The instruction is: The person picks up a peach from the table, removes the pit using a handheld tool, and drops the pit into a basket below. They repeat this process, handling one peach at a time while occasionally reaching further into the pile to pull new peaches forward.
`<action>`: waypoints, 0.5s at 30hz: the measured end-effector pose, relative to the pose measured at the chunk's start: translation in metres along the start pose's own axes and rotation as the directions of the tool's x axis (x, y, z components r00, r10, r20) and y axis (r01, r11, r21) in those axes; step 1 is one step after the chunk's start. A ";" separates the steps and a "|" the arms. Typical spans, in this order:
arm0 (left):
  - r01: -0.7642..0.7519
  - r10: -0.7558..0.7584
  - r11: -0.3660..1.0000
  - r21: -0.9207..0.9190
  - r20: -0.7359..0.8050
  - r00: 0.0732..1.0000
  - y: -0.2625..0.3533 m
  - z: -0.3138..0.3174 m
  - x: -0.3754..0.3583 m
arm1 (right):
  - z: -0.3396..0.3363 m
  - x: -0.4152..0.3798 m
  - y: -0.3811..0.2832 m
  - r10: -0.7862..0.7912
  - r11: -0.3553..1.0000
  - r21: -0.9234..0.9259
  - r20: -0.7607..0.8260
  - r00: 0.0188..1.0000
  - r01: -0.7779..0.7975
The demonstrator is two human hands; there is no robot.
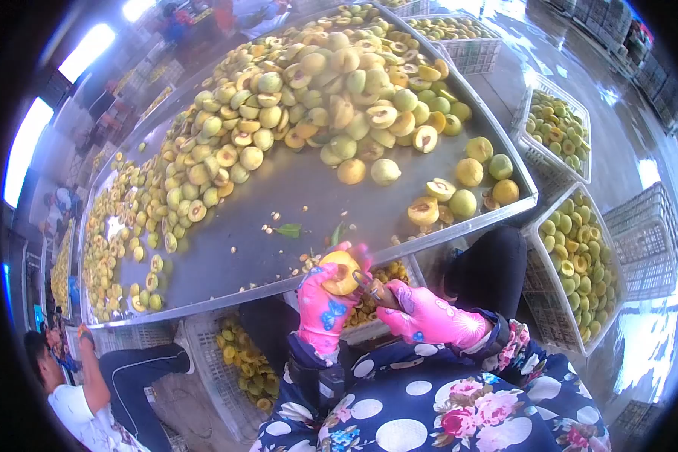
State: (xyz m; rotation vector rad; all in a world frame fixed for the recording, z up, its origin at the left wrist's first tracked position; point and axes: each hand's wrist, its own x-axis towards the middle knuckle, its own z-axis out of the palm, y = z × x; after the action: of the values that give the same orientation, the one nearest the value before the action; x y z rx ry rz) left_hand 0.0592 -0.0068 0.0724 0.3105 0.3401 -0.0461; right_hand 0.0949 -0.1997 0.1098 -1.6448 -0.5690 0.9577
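My left hand (322, 313), in a pink glove with a butterfly print, is closed around a yellow peach half (343, 274), its cut face turned up. In my right hand (438, 319), gloved in pink too, is a small hand tool (385, 294) with a brownish handle. The tool's tip is at the right edge of the peach half; its exact shape is hard to make out. Both hands are just off the near edge of a metal table (241, 241). Behind them lie loose pits (309, 261) and a green leaf (288, 230).
A large heap of cut peaches (279, 113) covers the far part of the table. Below my hands is a crate (414, 273) with peach halves. More full crates (578, 267) stand on the right. At lower left a co-worker (90, 384) sits at the table.
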 end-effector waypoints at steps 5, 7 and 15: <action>-0.028 0.027 0.999 0.036 0.035 0.999 -0.002 -0.003 -0.008 | 0.018 0.010 0.008 -0.014 0.999 -0.031 -0.039 0.999 0.013; -0.058 0.060 0.994 0.093 -0.010 0.998 -0.004 0.001 -0.011 | 0.022 0.010 0.005 -0.018 0.998 -0.058 -0.077 0.997 0.013; -0.173 0.200 0.961 0.215 -0.111 0.973 -0.015 0.012 -0.017 | 0.036 0.018 0.025 -0.048 0.999 -0.006 -0.072 0.996 0.048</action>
State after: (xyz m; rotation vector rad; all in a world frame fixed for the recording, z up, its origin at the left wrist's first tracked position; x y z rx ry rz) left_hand 0.0460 -0.0246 0.0843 0.5504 0.4366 0.1271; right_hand 0.0726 -0.1728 0.0783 -1.6553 -0.5598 0.8596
